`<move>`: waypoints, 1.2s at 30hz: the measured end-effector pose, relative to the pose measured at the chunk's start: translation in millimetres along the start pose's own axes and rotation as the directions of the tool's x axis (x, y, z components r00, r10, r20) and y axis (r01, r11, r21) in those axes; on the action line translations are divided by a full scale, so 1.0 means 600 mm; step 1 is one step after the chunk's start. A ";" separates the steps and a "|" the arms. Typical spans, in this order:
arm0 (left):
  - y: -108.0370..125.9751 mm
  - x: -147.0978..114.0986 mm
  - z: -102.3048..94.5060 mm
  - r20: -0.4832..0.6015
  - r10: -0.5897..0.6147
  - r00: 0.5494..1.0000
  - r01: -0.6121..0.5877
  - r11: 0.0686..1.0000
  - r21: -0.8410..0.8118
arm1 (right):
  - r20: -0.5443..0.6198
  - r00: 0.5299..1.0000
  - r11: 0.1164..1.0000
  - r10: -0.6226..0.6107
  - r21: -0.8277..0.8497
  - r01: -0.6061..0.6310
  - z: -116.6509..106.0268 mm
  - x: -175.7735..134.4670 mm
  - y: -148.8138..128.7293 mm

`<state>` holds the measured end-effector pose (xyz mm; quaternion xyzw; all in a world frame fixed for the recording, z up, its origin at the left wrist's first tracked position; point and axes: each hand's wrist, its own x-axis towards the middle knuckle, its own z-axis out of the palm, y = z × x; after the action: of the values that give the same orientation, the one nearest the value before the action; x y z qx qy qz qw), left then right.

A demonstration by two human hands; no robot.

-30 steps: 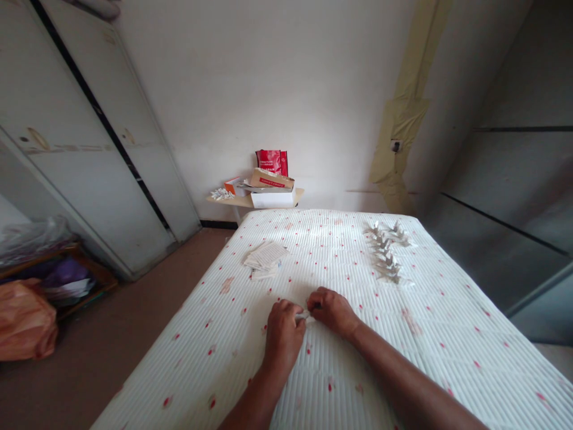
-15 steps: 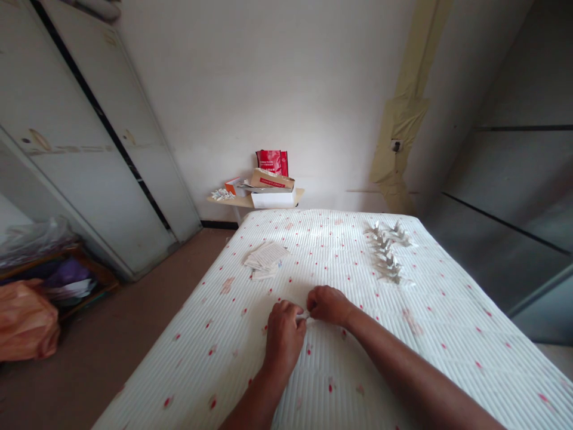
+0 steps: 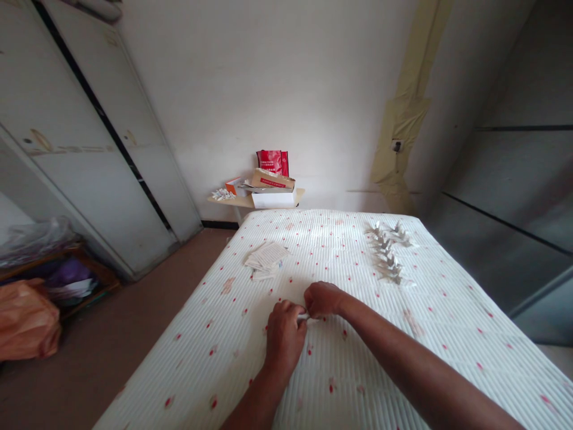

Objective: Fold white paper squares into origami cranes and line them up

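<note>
Between my hands, low over the bed, is a small piece of folded white paper (image 3: pixel 302 317), mostly covered by fingers. My left hand (image 3: pixel 285 328) pinches its left end between thumb and fingers. Curled over the right end is my right hand (image 3: pixel 323 300), closed, its fingertips hidden from view. Beyond them on the left lies a loose stack of printed paper sheets (image 3: pixel 267 258). Several folded paper cranes (image 3: pixel 385 249) stand in rows on the far right of the bed.
A white quilted bedspread (image 3: pixel 367 358) with red dots covers the bed. Behind it, a small table (image 3: pixel 244 201) bears a white box (image 3: pixel 274 198), a red bag (image 3: pixel 272 162) and small white paper pieces (image 3: pixel 222 194). Cabinets (image 3: pixel 111 131) line the left; an orange bag (image 3: pixel 29 319) sits there.
My right hand has turned at the wrist and shifted slightly left and up, closer to my left hand. The left hand stays almost still, gripping the paper.
</note>
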<state>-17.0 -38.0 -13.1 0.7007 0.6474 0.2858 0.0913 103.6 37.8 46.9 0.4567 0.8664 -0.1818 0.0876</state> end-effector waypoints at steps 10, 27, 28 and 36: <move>-0.006 0.006 0.003 0.016 -0.033 0.999 0.033 0.999 -0.004 | -0.029 0.996 0.981 -0.082 0.175 0.086 0.015 -0.016 0.023; -0.002 0.031 -0.013 0.177 -0.129 0.976 0.119 0.991 0.065 | -0.009 0.990 0.943 -0.141 0.302 0.137 0.022 -0.017 0.037; -0.001 0.031 -0.014 0.176 -0.129 0.976 0.119 0.991 0.066 | -0.020 0.991 0.948 -0.134 0.290 0.134 0.023 -0.017 0.035; -0.003 0.031 -0.015 0.183 -0.122 0.976 0.113 0.992 0.057 | -0.171 0.979 0.972 -0.114 0.184 0.146 0.049 -0.016 0.032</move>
<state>-22.9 -22.3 -1.6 0.6867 0.6827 0.1982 0.1521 124.4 28.8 18.2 0.4184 0.8766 -0.2344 -0.0393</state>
